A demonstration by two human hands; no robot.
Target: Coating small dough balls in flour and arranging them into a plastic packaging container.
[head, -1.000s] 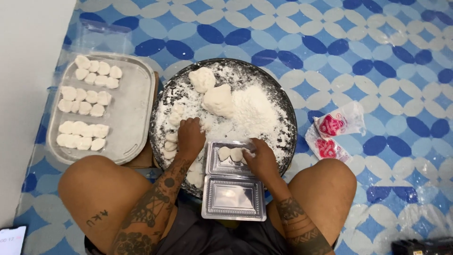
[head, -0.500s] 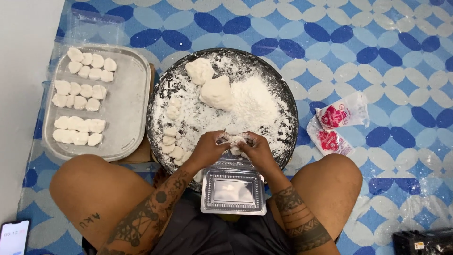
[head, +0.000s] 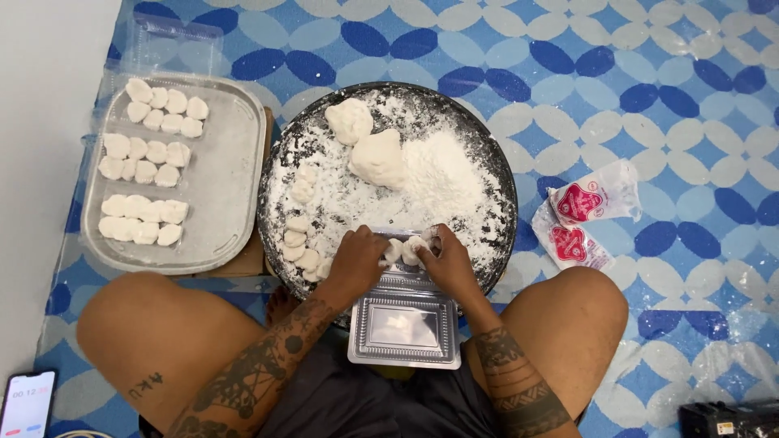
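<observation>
My left hand (head: pixel 357 261) and my right hand (head: pixel 442 261) meet at the near edge of a round dark floured pan (head: pixel 487 154), both pinching a few small white dough pieces (head: pixel 403 250) held between them. Right below the hands lies an open clear plastic clamshell box (head: pixel 403 328), between my knees. A short row of small dough pieces (head: pixel 299 219) lies along the pan's left side. Two bigger dough lumps (head: pixel 377 158) sit near a heap of flour (head: pixel 442 182).
A metal tray (head: pixel 223 174) at the left holds three groups of small dough pieces. Two red-and-white plastic bags (head: pixel 584 215) lie right of the pan. A phone (head: pixel 26 401) lies at the bottom left, a black box (head: pixel 730 418) at the bottom right. A white wall runs along the left.
My left hand came off the dough row in the pan and joined my right hand. Both now hold dough pieces together above the box's far edge.
</observation>
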